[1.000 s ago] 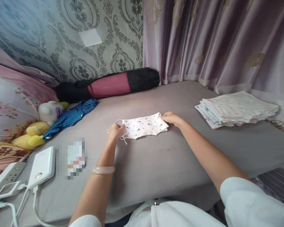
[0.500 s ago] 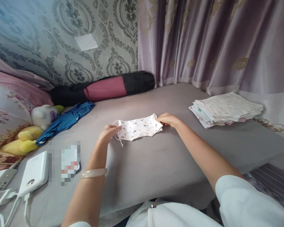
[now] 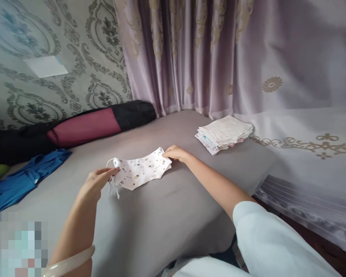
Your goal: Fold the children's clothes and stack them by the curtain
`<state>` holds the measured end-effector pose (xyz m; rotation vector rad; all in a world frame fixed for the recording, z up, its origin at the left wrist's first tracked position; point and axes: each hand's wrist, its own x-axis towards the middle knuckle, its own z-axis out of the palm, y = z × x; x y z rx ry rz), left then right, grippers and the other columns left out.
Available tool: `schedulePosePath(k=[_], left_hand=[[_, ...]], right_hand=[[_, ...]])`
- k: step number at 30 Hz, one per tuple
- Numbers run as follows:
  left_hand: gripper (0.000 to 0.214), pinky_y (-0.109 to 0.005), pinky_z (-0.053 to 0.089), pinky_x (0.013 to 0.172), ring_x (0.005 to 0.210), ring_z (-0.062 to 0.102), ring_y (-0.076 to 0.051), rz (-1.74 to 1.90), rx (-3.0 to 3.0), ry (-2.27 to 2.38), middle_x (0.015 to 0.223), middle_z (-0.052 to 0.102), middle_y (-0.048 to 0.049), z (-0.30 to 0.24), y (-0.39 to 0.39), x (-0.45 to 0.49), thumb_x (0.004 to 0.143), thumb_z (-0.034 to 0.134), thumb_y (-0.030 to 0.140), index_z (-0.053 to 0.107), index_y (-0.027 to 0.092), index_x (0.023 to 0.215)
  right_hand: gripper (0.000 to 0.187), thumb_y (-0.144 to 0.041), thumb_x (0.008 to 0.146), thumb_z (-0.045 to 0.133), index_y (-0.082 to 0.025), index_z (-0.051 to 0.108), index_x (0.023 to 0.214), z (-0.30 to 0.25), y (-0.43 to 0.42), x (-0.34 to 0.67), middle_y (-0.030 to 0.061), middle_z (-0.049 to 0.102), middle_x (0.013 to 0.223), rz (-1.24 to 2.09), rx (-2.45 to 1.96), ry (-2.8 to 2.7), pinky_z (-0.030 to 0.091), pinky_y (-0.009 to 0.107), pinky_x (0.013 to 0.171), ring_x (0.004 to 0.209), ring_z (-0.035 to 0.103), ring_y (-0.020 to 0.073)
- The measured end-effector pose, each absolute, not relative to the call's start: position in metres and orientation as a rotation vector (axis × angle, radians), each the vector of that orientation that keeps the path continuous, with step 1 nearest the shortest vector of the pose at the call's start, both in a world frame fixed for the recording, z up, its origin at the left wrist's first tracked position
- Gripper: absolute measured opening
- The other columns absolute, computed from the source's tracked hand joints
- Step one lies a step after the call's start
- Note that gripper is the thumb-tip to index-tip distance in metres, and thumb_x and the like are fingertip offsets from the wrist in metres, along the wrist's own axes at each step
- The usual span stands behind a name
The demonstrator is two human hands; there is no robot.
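Observation:
A small folded white baby garment [image 3: 142,169] with scattered brown and dark prints is stretched between my two hands, its middle dipping a little. My left hand [image 3: 99,179] pinches its left end, where thin white tie strings dangle. At the opposite end, the fingers and thumb of my right hand [image 3: 175,153] grip the upper corner. Beyond my right hand lies a stack of folded pale cloths [image 3: 226,130], apart from the garment.
A grey sheet [image 3: 161,215] covers the bed. Along the patterned wall lies a long black and maroon bag [image 3: 86,127]. A crumpled blue cloth [image 3: 31,175] rests at the left. Purple curtains [image 3: 178,57] hang behind. The lower left corner is pixelated.
The view has swung to the right, bringing the cloth stack nearer the middle. Both hands keep hold of the garment, which now sags more and looks slightly raised.

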<state>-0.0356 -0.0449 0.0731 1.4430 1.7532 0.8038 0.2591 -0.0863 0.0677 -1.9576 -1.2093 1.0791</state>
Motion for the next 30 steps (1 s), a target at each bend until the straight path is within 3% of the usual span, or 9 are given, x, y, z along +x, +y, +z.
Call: schedulePosePath(k=[13, 19, 24, 30], left_hand=[[0.042, -0.028, 0.029, 0.059, 0.059, 0.041, -0.014, 0.831, 1.487, 1.391, 0.052, 0.050, 0.0017, 0.118, -0.052, 0.071, 0.044, 0.076, 0.051, 0.073, 0.017, 0.068], [0.033, -0.027, 0.033, 0.060, 0.059, 0.046, -0.013, 0.858, 1.498, 1.102, 0.058, 0.061, -0.0010, 0.133, -0.064, 0.148, 0.052, 0.078, 0.045, 0.074, 0.017, 0.067], [0.028, -0.026, 0.035, 0.060, 0.061, 0.050, -0.012, 0.851, 1.469, 1.002, 0.066, 0.067, -0.0032, 0.135, -0.068, 0.204, 0.058, 0.078, 0.040, 0.075, 0.016, 0.071], [0.021, -0.026, 0.038, 0.061, 0.059, 0.050, -0.011, 0.828, 1.384, 0.918, 0.069, 0.070, -0.0046, 0.129, -0.074, 0.262, 0.060, 0.079, 0.035, 0.074, 0.015, 0.066]], right_hand=[[0.011, -0.014, 0.074, 0.066, -0.015, 0.064, 0.063, 0.136, -0.129, 0.360, -0.0073, 0.045, 0.036, 0.859, -2.038, -1.182, 0.021, 0.021, 0.037, 0.033, 0.030, 0.0047], [0.009, -0.006, 0.082, 0.062, -0.010, 0.067, 0.076, 0.175, -0.149, 0.416, 0.0026, 0.065, 0.051, 0.736, -2.141, -0.912, 0.024, 0.019, 0.035, 0.034, 0.031, 0.0039], [0.004, -0.008, 0.087, 0.064, -0.006, 0.067, 0.089, 0.190, -0.160, 0.462, 0.0051, 0.068, 0.057, 0.585, -2.133, -0.704, 0.034, 0.018, 0.036, 0.036, 0.045, 0.0064], [0.020, 0.001, 0.084, 0.062, -0.003, 0.064, 0.103, 0.196, -0.168, 0.495, 0.0081, 0.070, 0.069, 0.476, -2.058, -0.582, 0.047, 0.019, 0.044, 0.051, 0.063, 0.0122]])
